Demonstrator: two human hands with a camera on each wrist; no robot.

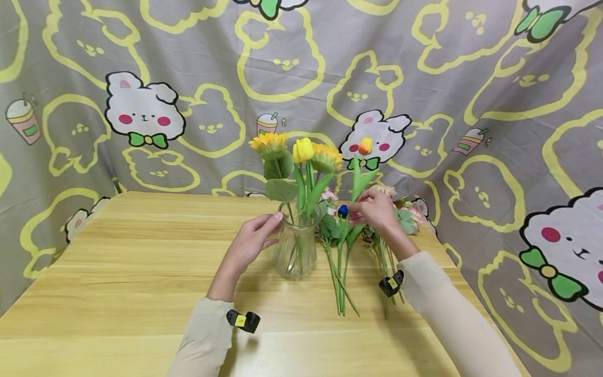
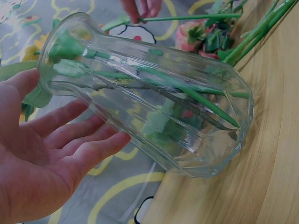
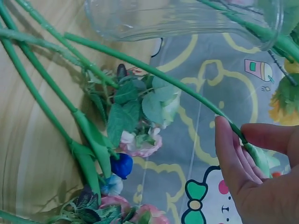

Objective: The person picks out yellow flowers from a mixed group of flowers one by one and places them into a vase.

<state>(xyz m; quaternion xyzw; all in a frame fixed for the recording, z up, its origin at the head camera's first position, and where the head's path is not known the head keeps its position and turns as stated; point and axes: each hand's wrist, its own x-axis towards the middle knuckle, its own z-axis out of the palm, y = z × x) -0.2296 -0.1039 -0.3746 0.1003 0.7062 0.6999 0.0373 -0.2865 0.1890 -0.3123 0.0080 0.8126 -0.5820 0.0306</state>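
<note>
A clear glass vase [image 1: 294, 259] stands upright on the table, holding a yellow tulip [image 1: 303, 151] and two sunflowers [image 1: 270, 145]. Beside its neck is my left hand [image 1: 254, 235], thumb at the rim and the other fingers loosely extended along the glass in the left wrist view. My right hand [image 1: 377, 209], to the right of the vase, pinches an orange tulip [image 1: 365, 146] between thumb and fingers. In the right wrist view the tulip's green stem [image 3: 187, 95] runs from the fingertips toward the vase, its end outside the glass.
Right of the vase, a blue flower [image 1: 343, 211] lies with several green stems [image 1: 340, 283] pointing toward me. Pink flowers [image 1: 413, 215] with leaves lie farther right. A patterned cloth [image 1: 202, 173] hangs behind the wooden table [image 1: 141, 272] and along its sides.
</note>
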